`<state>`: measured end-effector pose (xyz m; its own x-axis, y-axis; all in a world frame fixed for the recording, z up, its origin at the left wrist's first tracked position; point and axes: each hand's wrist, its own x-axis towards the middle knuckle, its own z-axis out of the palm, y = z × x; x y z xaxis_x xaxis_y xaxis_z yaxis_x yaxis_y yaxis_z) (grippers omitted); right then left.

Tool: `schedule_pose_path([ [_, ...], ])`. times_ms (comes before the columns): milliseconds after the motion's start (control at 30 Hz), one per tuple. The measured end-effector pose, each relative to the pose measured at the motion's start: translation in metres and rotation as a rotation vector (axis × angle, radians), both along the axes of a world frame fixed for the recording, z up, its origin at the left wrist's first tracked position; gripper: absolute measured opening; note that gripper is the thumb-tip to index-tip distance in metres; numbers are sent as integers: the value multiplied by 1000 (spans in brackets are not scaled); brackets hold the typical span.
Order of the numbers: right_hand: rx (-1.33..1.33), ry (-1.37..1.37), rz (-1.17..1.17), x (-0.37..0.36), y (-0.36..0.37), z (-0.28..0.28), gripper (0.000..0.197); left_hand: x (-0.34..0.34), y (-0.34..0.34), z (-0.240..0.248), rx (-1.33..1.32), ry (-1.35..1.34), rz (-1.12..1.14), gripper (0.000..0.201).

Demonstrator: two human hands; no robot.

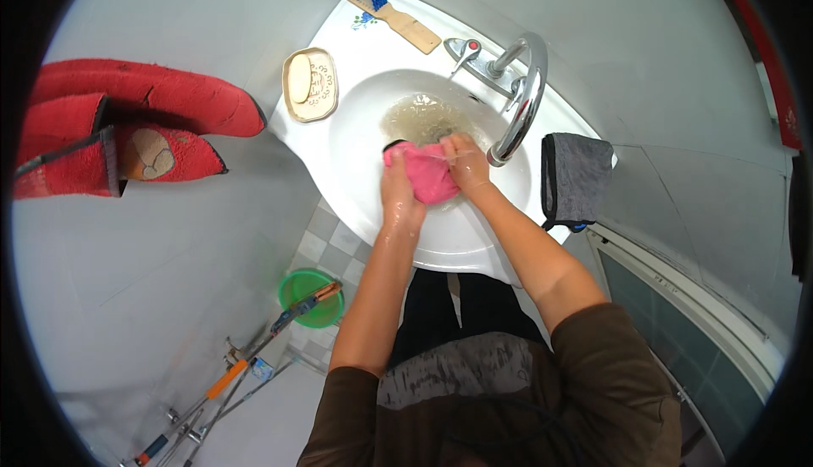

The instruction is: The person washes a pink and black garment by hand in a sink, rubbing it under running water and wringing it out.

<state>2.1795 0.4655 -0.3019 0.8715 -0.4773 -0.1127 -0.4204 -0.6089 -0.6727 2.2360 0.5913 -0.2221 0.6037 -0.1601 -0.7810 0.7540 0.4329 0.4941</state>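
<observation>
A wet pink cloth (430, 176) with a dark edge is held between my hands inside the white sink (356, 128). My left hand (398, 186) grips its left side, fingers closed on it. On the upper right part of the cloth, my right hand (466, 162) has its fingers curled round it. Cloudy water (415, 113) lies in the bowl just beyond the cloth. The chrome faucet (533, 86) arches over the bowl close to my right hand. Whether water runs from its spout I cannot tell.
A soap dish (323, 108) with a pale soap bar (300, 78) sits on the left rim. Behind lies a wooden brush (406, 27); a grey cloth (580, 177) hangs over the right edge. Red towels (161, 99) hang left, above a green basin (296, 285) and leaning poles (227, 380).
</observation>
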Motion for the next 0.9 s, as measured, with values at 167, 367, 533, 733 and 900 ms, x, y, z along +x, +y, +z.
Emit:
schedule_pose_path([
  [167,144,-70,-133,-19,-24,14,33,14,38,11,215,-181,-115,53],
  [367,-75,-187,-68,-30,15,-17,49,-40,24,-33,176,163,-75,54],
  [533,516,-200,-25,-16,64,8,27,-24,28,-80,-143,122,-69,56],
  [733,364,-183,154,-25,79,91,29,0,23,-25,-589,126,-221,52],
  [900,65,-195,187,-8,77,84,32,-2,28,-64,-396,-113,-199,34],
])
